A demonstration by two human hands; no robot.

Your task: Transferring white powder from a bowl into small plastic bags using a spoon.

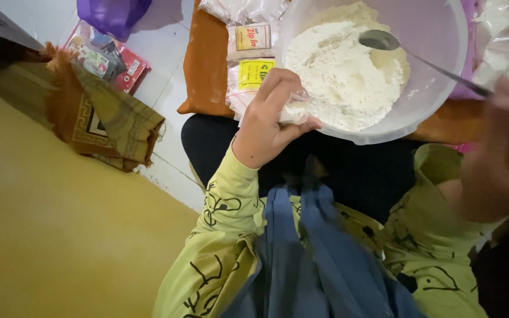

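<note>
Fingers (278,88) of the left hand (266,121) pinch a small clear plastic bag (293,112) against the near rim of the flour bowl (437,88). It looks limp and slippery, best held at its mouth. Right hand (502,159), blurred, grips a spoon (384,41) above the flour (349,76).

The right hand (505,147) at 3 o'clock is blurred; its grip on the spoon (410,56) handle cannot be resolved. The bowl (437,35) rim is cut off at 12 o'clock. The purple object (113,15) at 11 o'clock is cropped and unidentifiable.
</note>
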